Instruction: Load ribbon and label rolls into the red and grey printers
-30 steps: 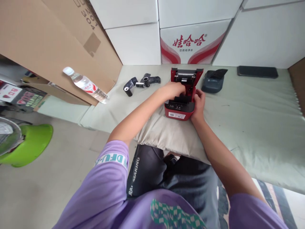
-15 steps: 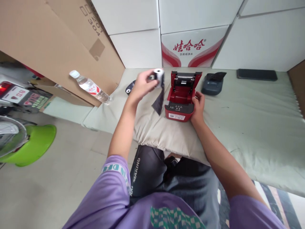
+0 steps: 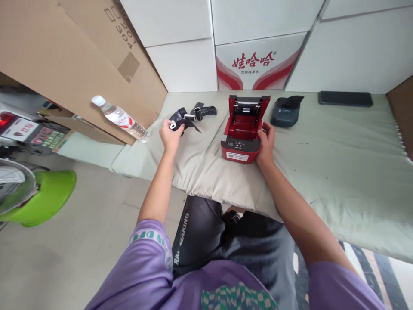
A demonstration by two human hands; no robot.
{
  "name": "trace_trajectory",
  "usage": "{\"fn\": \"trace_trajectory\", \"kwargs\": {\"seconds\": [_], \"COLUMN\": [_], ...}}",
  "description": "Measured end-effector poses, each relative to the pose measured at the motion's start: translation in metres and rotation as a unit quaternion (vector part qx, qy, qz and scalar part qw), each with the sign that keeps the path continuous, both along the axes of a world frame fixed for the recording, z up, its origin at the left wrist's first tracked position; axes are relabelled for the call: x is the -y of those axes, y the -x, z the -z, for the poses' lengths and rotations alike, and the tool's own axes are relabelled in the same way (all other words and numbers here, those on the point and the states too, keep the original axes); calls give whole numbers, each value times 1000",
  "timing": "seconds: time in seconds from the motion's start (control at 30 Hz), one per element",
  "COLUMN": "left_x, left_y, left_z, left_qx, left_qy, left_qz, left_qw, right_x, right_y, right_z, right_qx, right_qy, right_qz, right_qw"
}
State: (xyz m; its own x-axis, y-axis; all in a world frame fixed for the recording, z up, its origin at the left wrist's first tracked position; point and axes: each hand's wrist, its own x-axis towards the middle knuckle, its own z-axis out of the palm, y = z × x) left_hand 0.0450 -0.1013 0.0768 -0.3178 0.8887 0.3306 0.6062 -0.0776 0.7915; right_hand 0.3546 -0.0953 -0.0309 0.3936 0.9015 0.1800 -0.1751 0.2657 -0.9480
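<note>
A small red printer (image 3: 242, 133) with its lid open sits on a pale cushioned mat (image 3: 338, 155). My right hand (image 3: 266, 144) grips its right side. Out to the left, my left hand (image 3: 170, 134) holds a paper roll (image 3: 177, 125) with a dark loose strip hanging from it, low over the mat. Two more dark rolls (image 3: 200, 111) lie just beyond it. The printer's paper bay looks empty.
A dark grey printer (image 3: 285, 112) sits right of the red one, and a black phone (image 3: 345, 98) lies further right. A water bottle (image 3: 119, 119) lies at the mat's left edge under leaning cardboard (image 3: 64, 60). White boxes (image 3: 258, 56) wall the back. A green stool (image 3: 45, 196) stands at left.
My left hand lifted a roll out of the red printer, swung it left and lowered it down to the mat beside the other rolls. My right hand stayed on the printer.
</note>
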Motion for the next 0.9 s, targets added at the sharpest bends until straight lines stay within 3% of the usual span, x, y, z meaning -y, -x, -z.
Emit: {"fn": "trace_trajectory", "kwargs": {"seconds": [0.13,0.37,0.47,0.6,0.67,0.83,0.9], "left_x": [-10,-22,-16,-11,-16,-46,-57], "left_y": [-11,1,12,39,54,75,76], "left_z": [13,59,62,57,58,67,64], "left_qx": [-37,-126,-118,-73,-37,17,28], "left_qy": [33,59,36,-37,-36,53,17], "left_qz": [-12,-65,-77,-191,-224,-189,-101], "left_qw": [999,988,989,978,973,980,994], "right_x": [1,1,0,-2,-3,-3,-3], "right_y": [0,0,0,0,0,0,0], "right_z": [-2,-4,-3,0,2,1,1], "right_qx": [-6,-8,-3,-6,-6,-2,-12], "right_qy": [3,-4,-5,-5,-7,-11,-12], "right_qz": [-3,-5,-4,-1,0,4,1], "right_qw": [1000,1000,1000,1000,1000,1000,1000]}}
